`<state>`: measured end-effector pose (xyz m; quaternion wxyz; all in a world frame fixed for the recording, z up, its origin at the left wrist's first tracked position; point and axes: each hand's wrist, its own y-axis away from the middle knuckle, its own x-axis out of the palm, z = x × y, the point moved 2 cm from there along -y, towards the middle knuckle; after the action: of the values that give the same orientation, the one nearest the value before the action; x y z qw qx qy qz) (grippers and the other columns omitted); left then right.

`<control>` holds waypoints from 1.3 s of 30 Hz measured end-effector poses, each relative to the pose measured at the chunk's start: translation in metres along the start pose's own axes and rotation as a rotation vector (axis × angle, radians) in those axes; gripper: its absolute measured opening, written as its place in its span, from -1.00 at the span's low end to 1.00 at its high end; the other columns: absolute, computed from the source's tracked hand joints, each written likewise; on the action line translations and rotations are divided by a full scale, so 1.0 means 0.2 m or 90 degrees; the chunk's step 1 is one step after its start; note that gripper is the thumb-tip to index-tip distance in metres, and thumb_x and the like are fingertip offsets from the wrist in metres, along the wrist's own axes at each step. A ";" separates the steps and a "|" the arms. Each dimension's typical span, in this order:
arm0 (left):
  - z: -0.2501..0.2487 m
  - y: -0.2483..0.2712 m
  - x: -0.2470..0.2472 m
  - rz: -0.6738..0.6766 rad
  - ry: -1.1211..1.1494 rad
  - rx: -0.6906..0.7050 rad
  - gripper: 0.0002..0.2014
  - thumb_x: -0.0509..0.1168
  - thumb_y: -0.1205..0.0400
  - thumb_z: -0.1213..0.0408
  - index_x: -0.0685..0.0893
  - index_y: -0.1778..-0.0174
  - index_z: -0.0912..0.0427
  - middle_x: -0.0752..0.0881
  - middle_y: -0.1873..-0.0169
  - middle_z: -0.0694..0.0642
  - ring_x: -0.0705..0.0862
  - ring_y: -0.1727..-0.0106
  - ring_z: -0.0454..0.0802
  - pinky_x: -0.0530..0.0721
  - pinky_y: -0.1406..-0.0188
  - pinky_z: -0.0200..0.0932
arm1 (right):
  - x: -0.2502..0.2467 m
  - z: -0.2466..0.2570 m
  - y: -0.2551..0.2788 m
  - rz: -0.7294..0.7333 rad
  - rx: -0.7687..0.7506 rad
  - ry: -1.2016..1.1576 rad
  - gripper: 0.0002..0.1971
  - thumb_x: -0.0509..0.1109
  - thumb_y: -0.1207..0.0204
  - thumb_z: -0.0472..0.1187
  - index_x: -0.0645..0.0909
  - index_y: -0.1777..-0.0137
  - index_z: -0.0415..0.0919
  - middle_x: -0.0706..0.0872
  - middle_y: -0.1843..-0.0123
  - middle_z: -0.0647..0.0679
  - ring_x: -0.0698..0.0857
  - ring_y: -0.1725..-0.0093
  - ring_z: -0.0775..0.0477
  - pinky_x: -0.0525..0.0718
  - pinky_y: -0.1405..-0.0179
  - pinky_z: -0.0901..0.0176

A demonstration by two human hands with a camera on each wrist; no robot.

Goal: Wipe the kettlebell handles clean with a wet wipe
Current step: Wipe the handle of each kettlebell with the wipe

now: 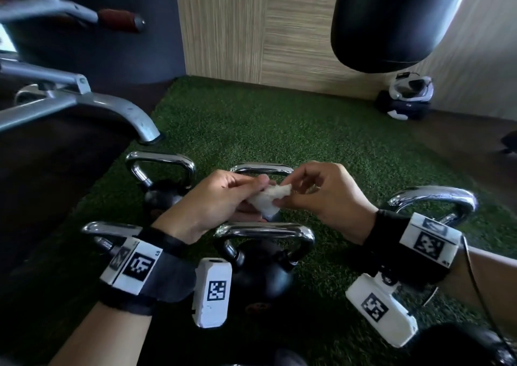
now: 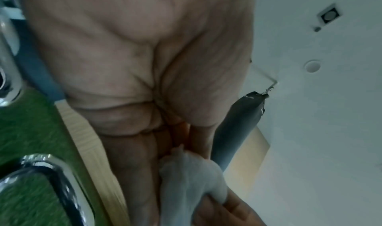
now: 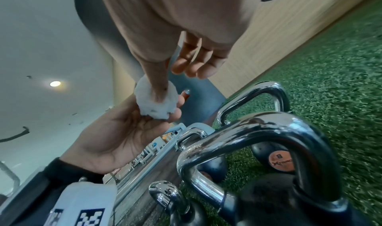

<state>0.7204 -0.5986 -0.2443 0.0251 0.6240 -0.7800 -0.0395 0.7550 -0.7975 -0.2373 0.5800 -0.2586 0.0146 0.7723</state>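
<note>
Both hands meet above the kettlebells — left hand (image 1: 215, 197) cups the crumpled wet wipe (image 1: 270, 199) in curled fingers, right hand (image 1: 319, 195) pinches its far end. Chrome handle (image 1: 265, 230) of the nearest kettlebell sits just below, untouched — green turf (image 1: 279, 119) underneath.

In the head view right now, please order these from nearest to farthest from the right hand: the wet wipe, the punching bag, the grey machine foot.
1. The wet wipe: pinched in the right hand, also held by the left hand.
2. The grey machine foot: on the floor at the left, beyond the kettlebells.
3. The punching bag: hanging at the upper right, by the back wall.
</note>
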 end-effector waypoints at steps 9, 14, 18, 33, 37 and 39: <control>0.09 0.02 0.00 -0.022 -0.111 0.120 -0.72 0.46 -0.67 0.26 0.82 -0.30 0.15 0.88 -0.14 0.03 0.82 -0.23 -0.12 0.74 -0.29 -0.26 | -0.02 -0.15 0.08 -0.027 0.024 -0.012 -0.60 0.73 -0.30 -0.17 0.54 0.05 -0.07 0.56 0.23 0.04 0.48 0.28 0.08 0.52 0.31 0.14; 0.13 0.08 0.01 -0.184 -0.520 0.369 -0.68 0.44 -0.69 0.32 0.79 -0.37 0.07 0.90 0.08 -0.11 0.64 0.34 -0.58 0.42 0.26 -0.73 | -0.05 -0.54 0.25 -0.115 0.243 0.070 -0.62 0.52 -0.32 -0.45 0.58 0.01 0.01 0.64 0.15 -0.02 0.57 0.21 -0.03 0.58 0.30 0.03; 0.25 0.05 0.08 -0.131 -0.612 0.395 -0.69 0.41 -0.67 0.24 0.81 -0.33 0.04 0.88 -0.08 -0.11 0.79 0.11 -0.42 0.71 0.04 -0.48 | 0.07 -0.76 0.36 -0.027 0.379 0.010 -0.53 0.78 -0.14 -0.21 0.77 -0.04 0.10 0.78 0.08 -0.07 0.71 0.19 0.02 0.69 0.20 0.07; 0.47 0.16 -0.07 -0.315 -0.484 0.418 -0.69 0.44 -0.66 0.46 0.82 -0.31 0.17 0.81 -0.23 -0.12 0.74 -0.29 -0.38 0.66 -0.34 -0.39 | 0.27 -0.84 0.38 -0.022 0.312 0.003 -0.56 0.79 -0.07 0.19 0.82 0.02 0.26 0.90 0.09 0.16 0.87 0.03 0.11 0.81 -0.20 -0.09; 0.56 0.16 -0.16 -0.372 -0.311 0.269 -0.72 0.32 -0.72 0.19 0.81 -0.32 0.03 0.83 -0.19 -0.17 0.76 -0.23 -0.38 0.64 -0.20 -0.53 | 0.27 -0.85 0.38 -0.021 0.328 0.004 -0.64 0.82 -0.17 0.06 0.83 0.04 0.21 0.91 0.11 0.15 0.88 0.06 0.11 0.82 -0.21 -0.10; 0.58 0.16 -0.18 -0.375 -0.294 0.235 -0.73 0.31 -0.75 0.24 0.80 -0.32 0.00 0.83 -0.18 -0.20 0.77 -0.22 -0.38 0.62 -0.19 -0.55 | 0.27 -0.84 0.38 -0.020 0.327 0.008 -0.66 0.81 -0.19 0.06 0.82 0.04 0.22 0.91 0.12 0.16 0.88 0.07 0.11 0.82 -0.19 -0.09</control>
<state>0.6876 -0.5529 -0.3562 -0.2753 0.7892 -0.5473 -0.0434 0.7401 -0.8288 -0.4272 0.6386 -0.1073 0.2099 0.7325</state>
